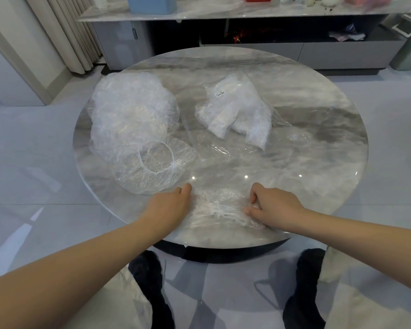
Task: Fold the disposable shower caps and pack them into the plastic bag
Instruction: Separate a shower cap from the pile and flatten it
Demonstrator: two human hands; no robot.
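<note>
Right at the bottom middle of the frame we've got one shower cap (220, 205) flattened on the near edge of the round marble table (318, 115), and both hands are on it. Our left hand (170, 204) sits on the cap's left side, palm down with the fingers curled under; whether they're actually gripping the film or just pinning it, we can't tell from here. Our right hand (272, 205) is on the right end, fingers bent, thumb and fingertips pinching the crinkly plastic. Both forearms come in low from the bottom corners, wrists angled inward toward each other, which looks like the setup for stretching the cap flat before a fold. Keeping it close to the table edge probably just makes it easy to press down.

A bit further up, left of centre, another open cap (152, 169) lies with its elastic ring facing up, touching the big pile of loose caps (131, 115) behind it in the middle left. That's the to-do heap, handy for the left hand.

Upper right of centre sits the plastic bag (235, 110) with a barcode sticker, already holding some white folded stuff, its clear mouth spread toward us for easy loading.
</note>
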